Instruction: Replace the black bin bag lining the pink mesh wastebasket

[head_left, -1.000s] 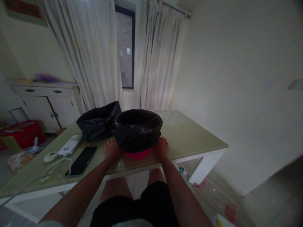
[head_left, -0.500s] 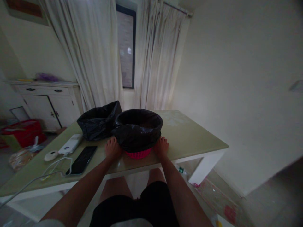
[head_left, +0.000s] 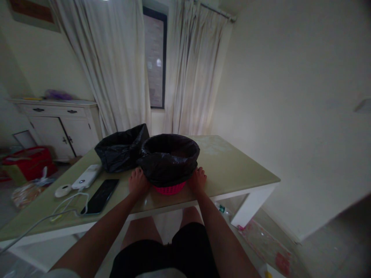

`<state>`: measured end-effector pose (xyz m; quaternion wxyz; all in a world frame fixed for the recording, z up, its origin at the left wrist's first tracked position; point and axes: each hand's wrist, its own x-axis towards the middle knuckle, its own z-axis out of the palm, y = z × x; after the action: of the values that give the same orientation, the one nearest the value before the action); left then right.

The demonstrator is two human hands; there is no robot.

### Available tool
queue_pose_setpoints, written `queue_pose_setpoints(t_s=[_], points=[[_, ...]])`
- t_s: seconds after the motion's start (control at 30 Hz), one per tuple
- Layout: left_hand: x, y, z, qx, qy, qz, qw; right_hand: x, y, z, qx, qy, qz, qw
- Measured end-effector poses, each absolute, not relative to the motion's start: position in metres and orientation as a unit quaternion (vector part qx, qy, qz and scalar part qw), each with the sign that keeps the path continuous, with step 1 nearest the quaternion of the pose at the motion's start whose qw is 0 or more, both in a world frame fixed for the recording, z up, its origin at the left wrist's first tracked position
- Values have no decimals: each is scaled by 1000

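Note:
My left hand (head_left: pixel 138 182) rests palm down on the table beside the left side of a pink basket (head_left: pixel 170 189). My right hand (head_left: pixel 198 180) lies on the other side of it. Both hands look open, fingers slightly apart and pointing away from me; their inner edges and thumbs are hidden by the bag and basket. A black plastic bag (head_left: pixel 169 168) lines the basket and folds over its rim, its mouth wide open. Just behind and left of it stands a second container covered by a black bag (head_left: pixel 120 156), also open at the top.
On the green table top (head_left: pixel 237 166) at left lie a dark phone (head_left: pixel 101 196), a white power bank (head_left: pixel 87 177) with a cable, and a round white object (head_left: pixel 63 190). A white cabinet (head_left: pixel 60 127) stands back left; curtains hang behind the table, a wall at right.

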<state>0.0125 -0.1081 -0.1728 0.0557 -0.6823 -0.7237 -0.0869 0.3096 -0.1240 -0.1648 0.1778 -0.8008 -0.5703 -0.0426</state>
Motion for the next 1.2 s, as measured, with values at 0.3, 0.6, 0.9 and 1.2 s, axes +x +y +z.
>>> queue_pose_setpoints(t_s=[0.3, 0.6, 0.9, 1.2], points=[[14, -109, -170, -680, -725, -95, 44, 310, -124, -166, -801, -573, -46, 168], [13, -109, -172, -677, -727, -98, 61, 309, -125, -162, -799, -572, -42, 181], [13, -108, -170, -677, -729, -93, 42, 308, -125, -164, -803, -570, -48, 167], [12, -109, -172, -683, -720, -112, 51, 310, -124, -165, -800, -570, -51, 180]])
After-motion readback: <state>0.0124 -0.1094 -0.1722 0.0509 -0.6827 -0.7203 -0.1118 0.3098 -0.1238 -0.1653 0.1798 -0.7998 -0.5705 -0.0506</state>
